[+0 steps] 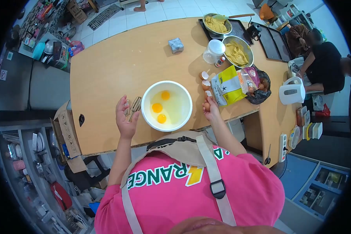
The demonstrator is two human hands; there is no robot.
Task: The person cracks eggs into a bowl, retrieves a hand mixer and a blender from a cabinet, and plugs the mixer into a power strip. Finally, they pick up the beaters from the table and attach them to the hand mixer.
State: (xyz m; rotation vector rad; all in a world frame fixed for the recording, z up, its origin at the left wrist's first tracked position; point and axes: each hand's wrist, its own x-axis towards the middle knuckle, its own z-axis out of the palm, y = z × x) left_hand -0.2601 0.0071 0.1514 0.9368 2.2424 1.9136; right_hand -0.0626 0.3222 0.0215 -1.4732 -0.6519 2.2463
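Observation:
A white bowl [187, 102] near the table's front edge holds three yolks [157, 108] in clear egg white. To the left of the bowl, my left hand [125, 119] is raised with its fingers apart, holding nothing. Two metal mixer beaters [135, 106] lie between that hand and the bowl, partly hidden behind the fingers. On the bowl's right, my right hand [212, 110] has its fingers closed around a brown egg [207, 105]. Cracked eggshells [206, 84] stand in a row just beyond this hand, beside a yellow-and-white packet [229, 87].
More eggs [263, 86] sit in a black plastic bag [258, 96]. Behind are a lidded clear jar [213, 51], a small bottle [220, 61] and two metal bowls of yellow batter [236, 53]. A white jug [292, 91] stands right. Another person [327, 64] sits beyond.

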